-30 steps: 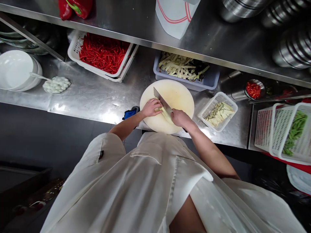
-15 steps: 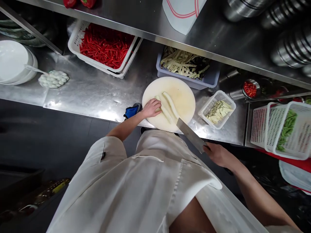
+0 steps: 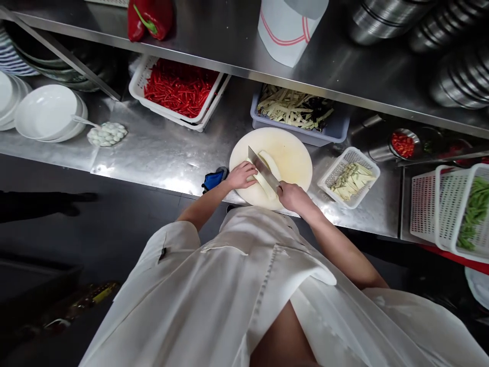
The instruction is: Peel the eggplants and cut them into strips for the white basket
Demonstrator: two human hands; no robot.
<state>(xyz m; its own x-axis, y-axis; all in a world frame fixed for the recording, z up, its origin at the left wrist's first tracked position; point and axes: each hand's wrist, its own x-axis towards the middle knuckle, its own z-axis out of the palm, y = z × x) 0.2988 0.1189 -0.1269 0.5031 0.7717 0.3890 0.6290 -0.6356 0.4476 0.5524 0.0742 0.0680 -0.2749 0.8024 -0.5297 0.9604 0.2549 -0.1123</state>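
My right hand (image 3: 292, 196) is closed around the handle of a cleaver (image 3: 265, 169). Its blade slants over the round cutting board (image 3: 298, 158), between two long pale peeled vegetable pieces. The far piece (image 3: 270, 162) lies beyond the blade, partly covered by it. On the near piece (image 3: 266, 187) rest the bent fingers of my left hand (image 3: 241, 176), close beside the blade and pressing the piece to the board. Whether the edge touches the vegetable cannot be seen.
Behind the board stands a bluish tub (image 3: 298, 131) of cut strips. To its right is a white basket (image 3: 353, 201) of pale pieces; far left, a white basket (image 3: 138, 84) of red chillies. A blue cloth-like item (image 3: 213, 180) lies by my left wrist. A steel shelf (image 3: 221, 46) overhangs the counter.
My right hand has brought the cleaver from beyond the board's near right edge up and left over the vegetable pieces. My left hand stays on the near piece. The view has shifted slightly.
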